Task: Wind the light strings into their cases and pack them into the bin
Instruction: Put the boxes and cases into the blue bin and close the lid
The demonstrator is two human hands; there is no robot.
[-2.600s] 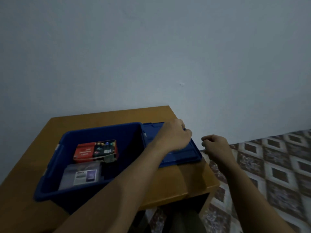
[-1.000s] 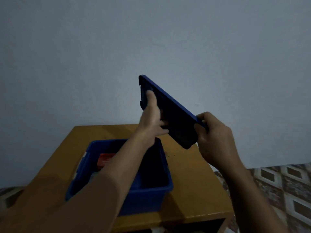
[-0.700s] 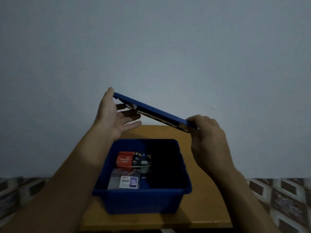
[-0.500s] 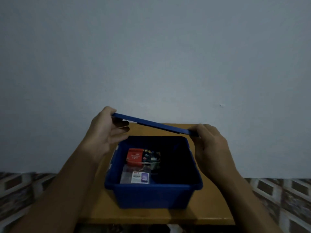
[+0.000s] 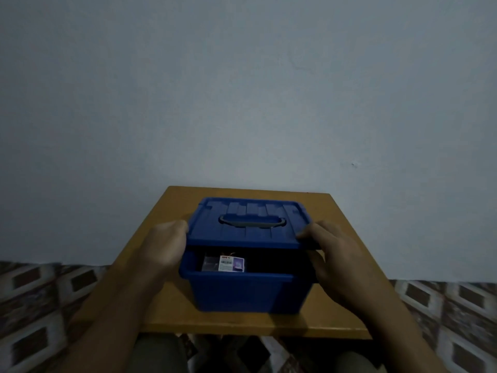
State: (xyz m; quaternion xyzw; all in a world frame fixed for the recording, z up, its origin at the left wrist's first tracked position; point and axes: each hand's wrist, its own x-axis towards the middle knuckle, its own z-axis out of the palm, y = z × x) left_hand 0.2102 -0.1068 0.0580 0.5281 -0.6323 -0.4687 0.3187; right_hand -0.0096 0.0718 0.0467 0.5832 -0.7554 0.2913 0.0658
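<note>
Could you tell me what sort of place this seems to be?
Probably a room in a home: a small wooden table stands by a plain wall on a patterned tiled floor, with a blue bin on it, its lid not yet shut.

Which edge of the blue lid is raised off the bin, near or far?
The near edge of the lid: a dark gap above the bin rim shows a labelled case. The far edge looks seated.
</note>
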